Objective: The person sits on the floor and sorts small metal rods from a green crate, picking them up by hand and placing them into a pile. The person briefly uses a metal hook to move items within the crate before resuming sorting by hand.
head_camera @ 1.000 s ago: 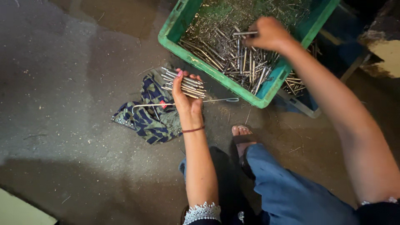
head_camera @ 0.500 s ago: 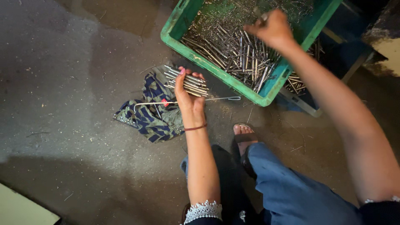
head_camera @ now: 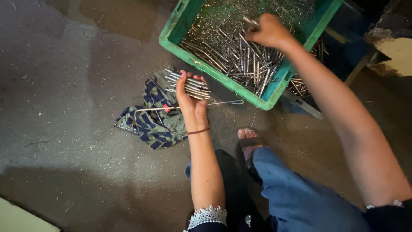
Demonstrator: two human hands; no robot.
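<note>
Crouching over the floor, your left hand clenches a bundle of metal rods; your right hand pinches another rod above the green crate, many unsorted.

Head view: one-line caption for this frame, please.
Left hand holds a bundle of thin metal rods; right hand lifts one metal rod over green plastic crate.

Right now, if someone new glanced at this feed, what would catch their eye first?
Most striking is the green crate at the top, heaped with thin metal rods, with the right hand pinching one rod above the pile. Just below the crate's near edge, the left hand holds a neat bundle of rods over a patterned blue cloth on the grey floor.
</note>
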